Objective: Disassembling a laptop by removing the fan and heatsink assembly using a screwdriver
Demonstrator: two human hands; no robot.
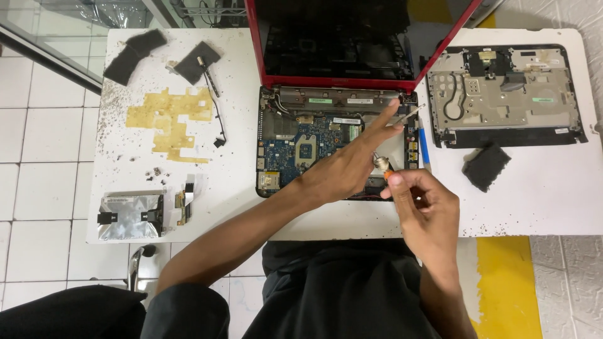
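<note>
Left hand (342, 166): stretched over the opened red laptop (336, 141), forefinger extended to the far-right hinge corner, apparently steadying the screwdriver tip; not gripping anything.
Right hand (424, 201): closed round the screwdriver (397, 143) handle, near right of the base.
Screwdriver: long axis runs near-to-far, tilted right; tip points far-right toward the hinge.
Laptop: centre of white table (534, 201), blue board exposed, lid propped at far edge.
Set aside: removed keyboard frame (505, 94) far right; metal drive caddy (129, 216) near left; dark foam pads (135, 53) far left.
</note>
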